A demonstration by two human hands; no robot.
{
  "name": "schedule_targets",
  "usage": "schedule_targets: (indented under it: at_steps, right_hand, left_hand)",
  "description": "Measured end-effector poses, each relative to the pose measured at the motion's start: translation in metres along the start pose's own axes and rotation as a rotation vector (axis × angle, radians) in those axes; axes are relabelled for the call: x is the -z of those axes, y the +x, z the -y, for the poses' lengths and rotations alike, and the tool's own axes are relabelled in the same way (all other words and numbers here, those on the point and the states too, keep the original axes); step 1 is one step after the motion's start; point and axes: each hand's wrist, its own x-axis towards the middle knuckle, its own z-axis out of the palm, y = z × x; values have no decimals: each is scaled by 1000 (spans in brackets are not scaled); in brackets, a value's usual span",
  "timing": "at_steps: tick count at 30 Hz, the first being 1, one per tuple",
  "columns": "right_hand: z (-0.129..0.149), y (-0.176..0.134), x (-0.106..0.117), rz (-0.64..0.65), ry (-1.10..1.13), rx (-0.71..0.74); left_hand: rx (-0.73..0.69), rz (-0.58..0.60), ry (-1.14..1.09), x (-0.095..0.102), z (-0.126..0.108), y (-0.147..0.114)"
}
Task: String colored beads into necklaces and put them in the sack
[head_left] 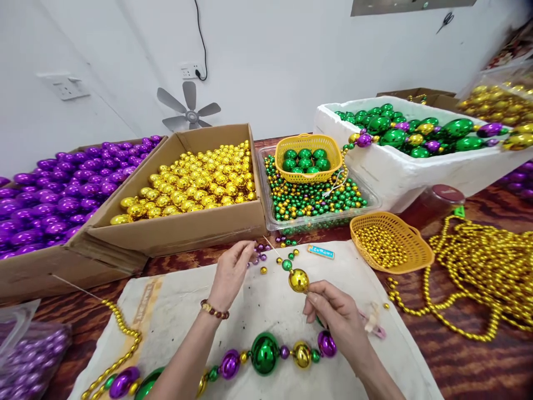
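My right hand (335, 311) pinches a bead strand just below a large gold bead (298, 280). Above that bead sit a green bead (287, 265) and a small gold one, and a thin needle (271, 245) slants up to the left. My left hand (231, 272) has its fingers closed at a loose group of small purple beads (262, 257); what is between the fingertips is hidden. The rest of the strand, with a big green ball (265, 354) and purple and gold balls, runs across the white cloth (175, 311) below my hands.
Behind the cloth stand a carton (200, 233) of gold balls, a clear tray (272, 222) of mixed beads bearing a yellow basket (308, 176), and a foam box (353, 150). Right are an orange basket (416, 255) and piled gold bead strings (478, 272). Purple balls (62, 205) fill the left.
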Motion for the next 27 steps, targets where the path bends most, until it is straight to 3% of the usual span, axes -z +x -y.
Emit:
schedule_targets:
  at_steps: [4,8,18,27]
  right_hand:
    - [-5,-1,4,-7,39,-22]
    - [-9,-2,7,-1,35,-28]
    - [-12,-4,8,-22,18,-15]
    - [-10,0,5,-93,52,-24]
  left_hand:
    - [-89,-7,590,6,43,-6]
    - [-127,32,885,2,62,-16]
    - [-158,63,1028,-5,79,-11]
    - [-176,31,966,-2,88,-15]
